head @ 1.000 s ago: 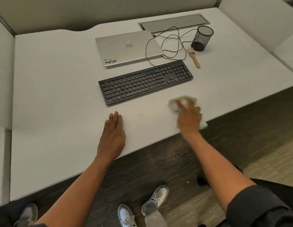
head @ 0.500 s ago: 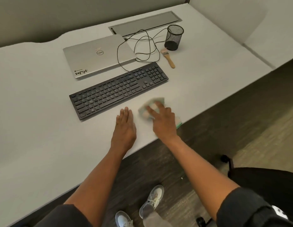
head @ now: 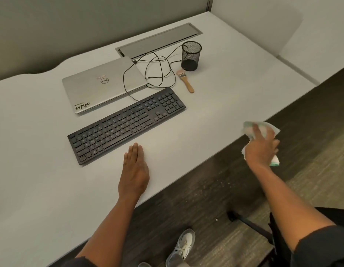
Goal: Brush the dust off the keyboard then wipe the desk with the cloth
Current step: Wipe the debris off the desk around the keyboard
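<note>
A black keyboard (head: 127, 124) lies at an angle in the middle of the white desk (head: 225, 93). My left hand (head: 135, 170) rests flat on the desk just in front of it, fingers straight and together. My right hand (head: 261, 149) holds the pale green and white cloth (head: 263, 127) at the desk's front edge; hand and cloth are blurred and sit mostly past the edge, over the floor. A small wooden-handled brush (head: 185, 80) lies behind the keyboard's right end, untouched.
A shut silver laptop (head: 102, 85) lies behind the keyboard, with a looped black cable (head: 157, 72) beside it. A black mesh pen cup (head: 190, 56) stands near a grey cable tray (head: 159, 39). Partition walls close the back and right. My shoe (head: 183, 245) and a chair base (head: 250, 224) are below.
My right hand swept the cloth left along the desk toward my left hand, then far right to the front edge. My left hand stayed flat in place.
</note>
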A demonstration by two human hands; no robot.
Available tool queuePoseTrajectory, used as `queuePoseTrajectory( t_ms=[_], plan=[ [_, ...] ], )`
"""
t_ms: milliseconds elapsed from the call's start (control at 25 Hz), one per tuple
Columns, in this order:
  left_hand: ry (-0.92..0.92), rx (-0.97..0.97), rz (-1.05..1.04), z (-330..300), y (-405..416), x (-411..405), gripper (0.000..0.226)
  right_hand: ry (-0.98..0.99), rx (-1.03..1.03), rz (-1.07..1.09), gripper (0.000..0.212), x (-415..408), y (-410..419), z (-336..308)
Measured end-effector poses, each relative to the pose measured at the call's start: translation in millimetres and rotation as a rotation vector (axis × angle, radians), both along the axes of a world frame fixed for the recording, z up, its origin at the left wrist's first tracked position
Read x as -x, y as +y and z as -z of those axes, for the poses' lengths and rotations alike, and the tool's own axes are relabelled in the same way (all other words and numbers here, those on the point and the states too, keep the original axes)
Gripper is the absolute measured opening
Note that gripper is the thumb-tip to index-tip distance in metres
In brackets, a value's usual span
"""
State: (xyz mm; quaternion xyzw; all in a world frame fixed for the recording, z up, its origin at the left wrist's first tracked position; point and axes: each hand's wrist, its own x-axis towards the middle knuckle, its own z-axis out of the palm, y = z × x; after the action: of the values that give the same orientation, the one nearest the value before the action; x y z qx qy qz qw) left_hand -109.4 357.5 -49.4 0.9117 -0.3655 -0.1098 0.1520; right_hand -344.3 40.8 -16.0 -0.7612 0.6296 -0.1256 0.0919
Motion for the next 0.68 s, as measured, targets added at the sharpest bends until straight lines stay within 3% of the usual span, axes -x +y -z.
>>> queuePoseTrajectory(
  t_ms=[280,440,560,680],
  plan=[
    [0.013,0.016,-0.009,-8,-2,5,0.059,-0.261,0.048,-0.260,0.066,-41,46,-39],
    [0.097,0.198,-0.028,-36,-43,28,0.052,-0.324,-0.075,-0.380,0.062,-66,82,-43],
    [0.556,0.480,-0.068,-58,-85,41,0.053,-0.435,-0.140,-0.472,0.064,-83,111,-41],
    [1.105,0.582,-0.136,-75,-109,43,0.055,-0.538,-0.198,-0.519,0.069,-96,130,-39]
  ],
)
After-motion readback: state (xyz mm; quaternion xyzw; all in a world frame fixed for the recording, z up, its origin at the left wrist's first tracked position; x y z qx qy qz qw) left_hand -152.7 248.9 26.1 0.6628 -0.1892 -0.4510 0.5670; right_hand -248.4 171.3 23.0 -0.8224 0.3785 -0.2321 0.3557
